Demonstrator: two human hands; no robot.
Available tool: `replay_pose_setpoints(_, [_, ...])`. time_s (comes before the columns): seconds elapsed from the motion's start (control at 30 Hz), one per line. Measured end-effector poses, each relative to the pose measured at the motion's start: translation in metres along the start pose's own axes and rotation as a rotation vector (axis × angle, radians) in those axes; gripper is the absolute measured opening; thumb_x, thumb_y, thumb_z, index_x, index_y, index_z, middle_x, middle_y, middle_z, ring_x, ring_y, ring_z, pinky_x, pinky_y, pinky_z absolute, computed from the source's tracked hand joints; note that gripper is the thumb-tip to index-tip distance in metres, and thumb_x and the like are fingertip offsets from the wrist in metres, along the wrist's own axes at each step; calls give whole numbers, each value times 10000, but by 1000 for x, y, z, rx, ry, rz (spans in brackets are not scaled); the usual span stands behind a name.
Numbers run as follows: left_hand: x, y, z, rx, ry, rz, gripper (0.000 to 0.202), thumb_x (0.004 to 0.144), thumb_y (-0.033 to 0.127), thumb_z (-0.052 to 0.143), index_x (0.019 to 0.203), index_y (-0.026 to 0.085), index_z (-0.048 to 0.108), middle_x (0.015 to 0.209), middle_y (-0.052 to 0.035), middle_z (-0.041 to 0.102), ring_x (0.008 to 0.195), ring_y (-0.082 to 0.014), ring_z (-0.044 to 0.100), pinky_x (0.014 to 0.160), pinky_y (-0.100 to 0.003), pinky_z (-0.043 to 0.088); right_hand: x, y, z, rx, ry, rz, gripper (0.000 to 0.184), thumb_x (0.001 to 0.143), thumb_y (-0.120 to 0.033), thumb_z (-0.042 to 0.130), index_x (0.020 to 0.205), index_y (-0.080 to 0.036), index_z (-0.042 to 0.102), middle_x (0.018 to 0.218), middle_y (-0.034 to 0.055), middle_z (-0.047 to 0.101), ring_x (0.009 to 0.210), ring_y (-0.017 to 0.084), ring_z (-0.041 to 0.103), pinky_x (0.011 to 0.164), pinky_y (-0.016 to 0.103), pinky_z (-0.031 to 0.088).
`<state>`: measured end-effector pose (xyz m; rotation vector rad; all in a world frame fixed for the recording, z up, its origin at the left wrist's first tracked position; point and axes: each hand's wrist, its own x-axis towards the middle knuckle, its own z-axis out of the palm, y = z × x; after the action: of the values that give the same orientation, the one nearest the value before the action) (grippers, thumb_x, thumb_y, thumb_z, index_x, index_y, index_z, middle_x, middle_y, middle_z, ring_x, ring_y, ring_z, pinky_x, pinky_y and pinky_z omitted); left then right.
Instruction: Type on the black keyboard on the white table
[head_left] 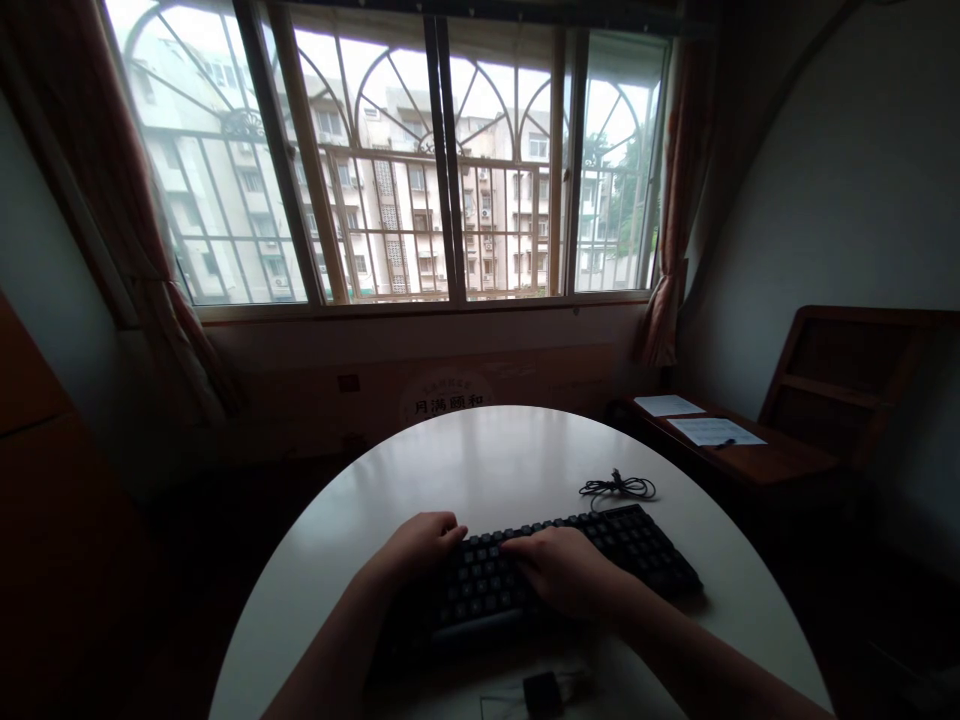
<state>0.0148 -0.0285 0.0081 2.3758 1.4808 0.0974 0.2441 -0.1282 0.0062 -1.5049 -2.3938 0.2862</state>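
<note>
A black keyboard [600, 560] lies across the near part of a round white table [480, 460]. My left hand [416, 548] rests on the keyboard's left end, its fingers curled loosely over the keys. My right hand [559, 568] lies on the middle keys with the fingers stretched forward and slightly bent. Neither hand holds anything. The keyboard's bundled black cable [616, 488] sits on the table just behind its right end.
A small dark object [544, 692] with thin wires lies at the table's near edge. A wooden side table [750, 455] with sheets of paper [714, 431] stands to the right, by a wooden frame. A barred window and curtains fill the far wall.
</note>
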Motion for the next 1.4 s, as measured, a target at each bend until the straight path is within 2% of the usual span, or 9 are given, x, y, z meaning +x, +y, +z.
replay_pose_setpoints(0.73, [-2, 2, 0, 19, 4, 3, 459, 862, 534, 359, 831, 200, 672, 890, -75, 693, 809, -229, 605, 656, -288, 397, 1, 0, 2, -2, -6, 25, 391, 901, -297, 437, 1256, -294, 599, 1108, 39, 705, 997, 225, 647, 863, 294, 436])
replay_pose_setpoints(1.13, [-3, 2, -2, 7, -5, -1, 466, 852, 545, 362, 852, 202, 677, 908, -77, 692, 826, -236, 604, 673, -298, 404, 1, -1, 1, -42, 18, -1, 351, 919, -321, 405, 1179, -293, 640, 1050, 38, 722, 928, 225, 670, 785, 283, 448])
replay_pose_setpoints(1.4, [-1, 0, 1, 14, 16, 9, 453, 859, 535, 367, 824, 205, 675, 887, -72, 692, 813, -233, 604, 661, -293, 398, 1, 0, 2, -19, -9, 25, 384, 910, -302, 417, 1243, -296, 607, 1099, 38, 708, 986, 221, 648, 853, 292, 427])
